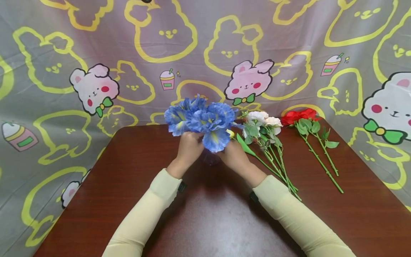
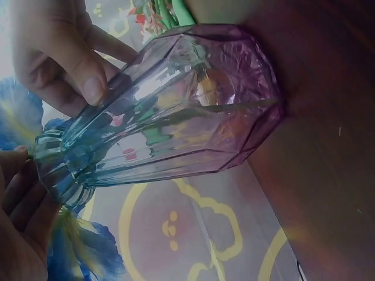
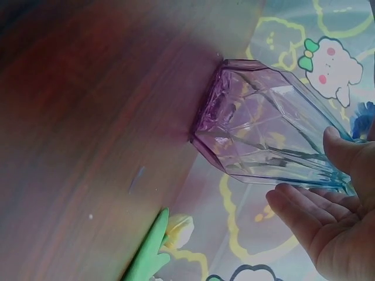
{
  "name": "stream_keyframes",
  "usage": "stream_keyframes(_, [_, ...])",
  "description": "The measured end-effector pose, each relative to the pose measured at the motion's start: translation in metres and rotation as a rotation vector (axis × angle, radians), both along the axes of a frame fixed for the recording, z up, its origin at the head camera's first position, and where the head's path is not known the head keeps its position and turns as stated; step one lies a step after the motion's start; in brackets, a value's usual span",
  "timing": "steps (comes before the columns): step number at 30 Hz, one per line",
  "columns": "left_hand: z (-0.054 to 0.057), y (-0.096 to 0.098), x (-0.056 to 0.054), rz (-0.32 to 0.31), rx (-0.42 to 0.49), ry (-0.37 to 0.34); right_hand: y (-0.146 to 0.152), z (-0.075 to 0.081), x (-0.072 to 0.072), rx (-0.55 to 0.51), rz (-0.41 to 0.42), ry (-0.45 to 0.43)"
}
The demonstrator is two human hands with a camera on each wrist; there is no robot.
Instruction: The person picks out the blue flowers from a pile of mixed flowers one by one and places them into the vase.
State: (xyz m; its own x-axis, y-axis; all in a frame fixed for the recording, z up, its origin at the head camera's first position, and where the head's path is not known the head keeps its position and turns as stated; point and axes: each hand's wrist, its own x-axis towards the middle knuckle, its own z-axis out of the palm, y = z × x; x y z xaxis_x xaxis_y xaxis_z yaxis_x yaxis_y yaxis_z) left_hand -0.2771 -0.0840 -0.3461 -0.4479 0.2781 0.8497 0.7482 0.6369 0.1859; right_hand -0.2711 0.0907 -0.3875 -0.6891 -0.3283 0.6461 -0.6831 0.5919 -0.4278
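Observation:
Blue irises [image 1: 208, 119] with yellow streaks stand in a faceted glass vase [image 2: 176, 111], teal at the neck and purple at the base. The vase is upright on the table, and green stems show through its glass. My right hand [image 3: 337, 216] holds the vase near its neck, thumb on one side and fingers on the other. At the vase's mouth, my left hand [image 2: 23, 205] pinches the iris stems just under the blossoms. From the head view, the blossoms hide most of the vase and the fingers of both hands [image 1: 189, 148].
Right of my hands lie a yellow tulip [image 3: 179, 231] with green leaves, pale pink-white roses [image 1: 264, 119] on long stems, and red roses [image 1: 298, 116] farther right. The brown table [image 1: 205, 221] ends at a patterned curtain [image 1: 192, 46] behind.

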Motion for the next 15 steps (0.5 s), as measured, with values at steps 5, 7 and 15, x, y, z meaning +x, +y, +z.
stream_keyframes(5, [0.0011, -0.0007, 0.0004, 0.004, -0.065, 0.028, -0.0001, 0.001, 0.0003, -0.072, 0.041, -0.052])
stream_keyframes(7, [0.0007, -0.0011, 0.0006, 0.007, -0.083, 0.031, -0.0007, 0.002, 0.0004, -0.09, 0.049, -0.085])
stream_keyframes(15, [0.0003, -0.0025, 0.0006, -0.008, -0.104, 0.041, -0.0004, 0.0007, -0.0005, -0.067, 0.039, -0.081])
